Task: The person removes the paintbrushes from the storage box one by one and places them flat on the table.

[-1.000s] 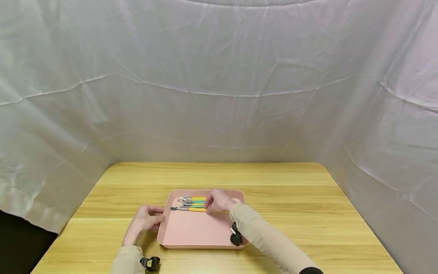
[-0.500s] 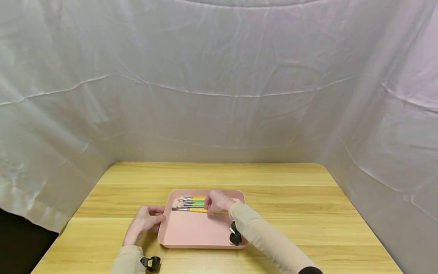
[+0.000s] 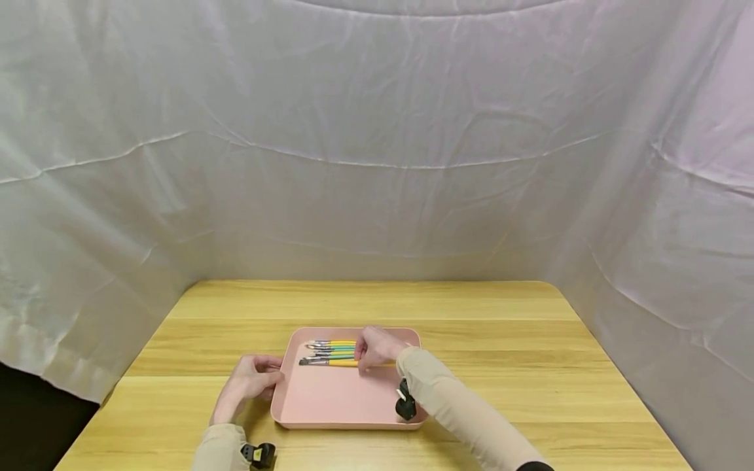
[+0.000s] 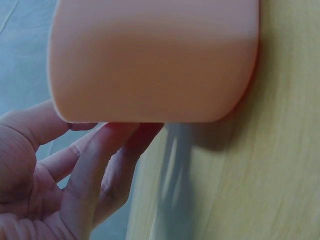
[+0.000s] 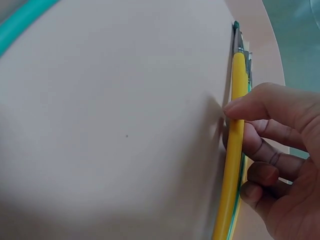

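Several paintbrushes (image 3: 332,348) with yellow, green and teal handles lie side by side in a pink tray (image 3: 347,402), bristles to the left. My right hand (image 3: 377,347) pinches the nearest one, a yellow-handled paintbrush (image 5: 234,145), between thumb and fingers. The other brushes lie close behind it in the right wrist view, partly covered by the fingers, and their handle ends are hidden under the hand in the head view. At the tray's left side, my left hand (image 3: 250,379) holds the edge, its fingertips against the outer wall in the left wrist view.
The tray stands on a light wooden table (image 3: 506,366). Grey cloth (image 3: 377,216) hangs behind and at both sides. A teal curved strip (image 5: 22,22) crosses a corner of the right wrist view; I cannot tell what it is.
The yellow-handled paintbrush in my right hand has shifted slightly to the right, its bristle end drawing nearer the other brush tips. My left hand and the tray stay put.
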`<state>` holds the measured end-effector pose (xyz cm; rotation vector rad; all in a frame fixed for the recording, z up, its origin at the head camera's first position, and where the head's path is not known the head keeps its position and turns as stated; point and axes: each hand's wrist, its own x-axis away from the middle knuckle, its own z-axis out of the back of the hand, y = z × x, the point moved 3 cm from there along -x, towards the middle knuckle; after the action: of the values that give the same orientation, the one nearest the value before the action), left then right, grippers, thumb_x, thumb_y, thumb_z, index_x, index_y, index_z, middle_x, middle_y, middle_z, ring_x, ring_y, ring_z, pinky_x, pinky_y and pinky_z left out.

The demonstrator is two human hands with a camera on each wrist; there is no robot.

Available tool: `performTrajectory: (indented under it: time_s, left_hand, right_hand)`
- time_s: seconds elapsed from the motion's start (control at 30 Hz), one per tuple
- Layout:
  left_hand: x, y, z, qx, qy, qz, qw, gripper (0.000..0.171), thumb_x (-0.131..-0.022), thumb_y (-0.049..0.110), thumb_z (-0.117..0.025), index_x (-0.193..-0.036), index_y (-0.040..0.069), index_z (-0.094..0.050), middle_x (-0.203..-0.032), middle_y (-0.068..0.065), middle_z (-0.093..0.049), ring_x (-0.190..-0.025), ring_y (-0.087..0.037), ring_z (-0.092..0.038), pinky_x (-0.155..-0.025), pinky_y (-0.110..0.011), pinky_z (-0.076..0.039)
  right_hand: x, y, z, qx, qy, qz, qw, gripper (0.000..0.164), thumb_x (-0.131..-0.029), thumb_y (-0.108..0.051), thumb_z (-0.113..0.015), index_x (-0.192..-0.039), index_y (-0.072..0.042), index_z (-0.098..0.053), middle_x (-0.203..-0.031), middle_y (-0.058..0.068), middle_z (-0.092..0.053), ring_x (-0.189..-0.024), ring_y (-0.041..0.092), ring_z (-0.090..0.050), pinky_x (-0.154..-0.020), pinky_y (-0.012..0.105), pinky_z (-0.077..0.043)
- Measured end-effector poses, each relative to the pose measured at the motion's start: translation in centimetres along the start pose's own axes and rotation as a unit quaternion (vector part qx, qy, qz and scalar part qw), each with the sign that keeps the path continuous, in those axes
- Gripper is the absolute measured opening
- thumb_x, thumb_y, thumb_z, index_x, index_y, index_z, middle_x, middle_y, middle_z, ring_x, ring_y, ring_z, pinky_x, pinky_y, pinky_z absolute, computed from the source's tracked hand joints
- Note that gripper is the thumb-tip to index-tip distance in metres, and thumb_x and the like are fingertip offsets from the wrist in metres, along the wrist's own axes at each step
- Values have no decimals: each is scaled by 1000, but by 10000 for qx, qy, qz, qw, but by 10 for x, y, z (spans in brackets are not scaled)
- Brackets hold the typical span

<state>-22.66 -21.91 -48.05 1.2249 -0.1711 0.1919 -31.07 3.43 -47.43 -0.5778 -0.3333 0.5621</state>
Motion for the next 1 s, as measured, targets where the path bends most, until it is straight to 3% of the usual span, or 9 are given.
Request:
performTrajectory:
  time_s: [0.27, 0.5, 0.67, 1.0]
  left_hand:
    - [-3, -4, 1, 47, -53, 20, 10000, 34, -81, -5, -65, -115, -14, -66, -91, -16, -73, -72, -15, -68, -60, -30, -62]
    - [-3, -2, 2, -4, -45, -10, 10000, 38, -82, -6, -64, -118, -18, -62, -92, -17, -72, -72, -15, -67, -60, -29, -61]
    - [-4, -4, 3, -15, -49, -35, 10000, 38, -82, -6, -63, -118, -19, -61, -91, -15, -73, -71, -15, -67, -59, -29, -61]
    - [-1, -1, 4, -39, 5, 17, 10000, 38, -81, -6, -65, -117, -17, -63, -89, -12, -72, -71, -14, -66, -58, -28, -60]
  right_hand:
    - [2, 0, 1, -19, -117, -29, 9999, 15, -74, 3, -77, -69, -10, -70, -61, -9, -56, -57, 4, -46, -53, 14, -38]
    - [4, -1, 6, -228, -130, 137, 9996, 11, -75, 4, -73, -73, -7, -71, -65, -7, -60, -59, 4, -50, -54, 13, -42]
    - [7, 0, 11, -621, -159, 357, 9973, 5, -77, 4, -72, -78, -1, -73, -70, -1, -66, -62, 5, -52, -57, 14, -45]
    - [19, 5, 20, -1407, 234, 216, 9895, 5, -80, 4, -75, -85, 3, -76, -80, 10, -75, -67, 5, -57, -61, 15, -49]
